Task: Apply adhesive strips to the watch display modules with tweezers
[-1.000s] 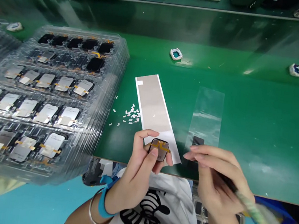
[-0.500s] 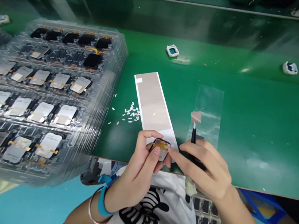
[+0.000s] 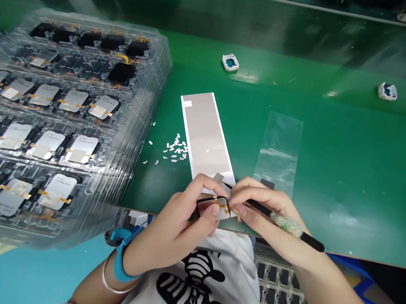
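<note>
My left hand (image 3: 185, 214) is closed on a small watch screen (image 3: 221, 214), its grey back tilted up and an orange flex cable showing at its right edge. My right hand (image 3: 265, 202) is closed around black tweezers (image 3: 287, 224) with a pale green wrapped grip. The tweezers lie slantwise, handle end to the lower right, tips pointing left above the screen. Close to the tips is a small grey piece (image 3: 218, 177); whether they grip it I cannot tell. My right fingertips are at the cable on the screen's right edge. Beneath both hands lies a grey adhesive sheet (image 3: 209, 133) with white borders.
Stacked clear trays (image 3: 142, 129) with several watch screens stand at left. Tiny white scraps (image 3: 177, 148) lie beside the sheet. A clear plastic bag (image 3: 281, 142) is to the right. White watch-shaped frames (image 3: 230, 63) sit farther back. Another parts tray (image 3: 283, 297) is below the table edge.
My right hand has moved left to the screen and the tweezers have swung from upright to slanting left. The pinkish-grey piece at their tips has left the bag area. The screen has tilted.
</note>
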The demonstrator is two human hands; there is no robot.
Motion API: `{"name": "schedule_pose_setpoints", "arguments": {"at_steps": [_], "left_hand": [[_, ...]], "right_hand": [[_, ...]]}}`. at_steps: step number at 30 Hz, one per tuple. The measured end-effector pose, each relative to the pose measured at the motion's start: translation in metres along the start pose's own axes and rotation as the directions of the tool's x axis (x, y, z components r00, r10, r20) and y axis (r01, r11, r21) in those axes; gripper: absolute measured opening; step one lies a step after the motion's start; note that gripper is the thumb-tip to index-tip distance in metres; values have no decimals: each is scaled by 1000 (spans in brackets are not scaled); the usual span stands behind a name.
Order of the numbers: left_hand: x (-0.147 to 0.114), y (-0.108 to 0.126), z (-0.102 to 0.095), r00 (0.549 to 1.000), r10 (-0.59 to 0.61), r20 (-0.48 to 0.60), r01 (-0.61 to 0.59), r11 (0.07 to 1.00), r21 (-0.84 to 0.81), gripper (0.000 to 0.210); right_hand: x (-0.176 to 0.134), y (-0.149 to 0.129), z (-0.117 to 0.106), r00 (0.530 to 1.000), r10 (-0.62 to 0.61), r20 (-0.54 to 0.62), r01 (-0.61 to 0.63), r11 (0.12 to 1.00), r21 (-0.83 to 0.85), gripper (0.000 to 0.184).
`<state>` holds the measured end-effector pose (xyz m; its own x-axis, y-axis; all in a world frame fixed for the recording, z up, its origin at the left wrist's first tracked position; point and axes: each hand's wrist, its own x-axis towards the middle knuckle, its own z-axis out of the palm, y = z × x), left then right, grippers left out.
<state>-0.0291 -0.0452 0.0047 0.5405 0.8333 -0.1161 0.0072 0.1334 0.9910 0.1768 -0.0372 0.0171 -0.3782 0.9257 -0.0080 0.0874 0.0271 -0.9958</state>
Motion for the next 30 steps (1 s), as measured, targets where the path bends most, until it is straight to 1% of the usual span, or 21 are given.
{"name": "schedule_pose_setpoints", "arguments": {"at_steps": [4,7,11,15,18,24,26,28,30], "left_hand": [[2,3,-1,998,54,34,-57,991,118,10],[4,4,-1,997,72,35,-76,986,148,10],[4,5,-1,998,48,32,-53,984,168,12],[3,5,-1,998,7,62,-18,985,174,15],[4,4,0,997,-24,78,14,992,124,16],[7,-2,2,991,-106,86,110,993,-49,16],[8,-3,3,990,-113,83,120,988,-95,14],[9,-2,4,992,-105,64,113,984,-138,12],[10,-1,5,995,-98,30,102,978,-180,12]], "right_hand": [[0,3,4,1000,5,-26,-4,1000,21,11],[-1,4,6,998,-9,-67,10,1000,10,6],[-2,7,6,996,8,-90,-6,1000,14,6],[-2,7,7,994,42,-100,-40,999,22,10],[-2,6,8,992,57,-112,-55,998,14,13],[-2,5,11,986,75,-152,-75,997,6,17],[-3,4,11,985,57,-164,-61,998,-20,15],[-4,2,11,984,26,-176,-36,998,-54,7],[-6,0,9,973,-35,-226,18,997,-79,6]]}}
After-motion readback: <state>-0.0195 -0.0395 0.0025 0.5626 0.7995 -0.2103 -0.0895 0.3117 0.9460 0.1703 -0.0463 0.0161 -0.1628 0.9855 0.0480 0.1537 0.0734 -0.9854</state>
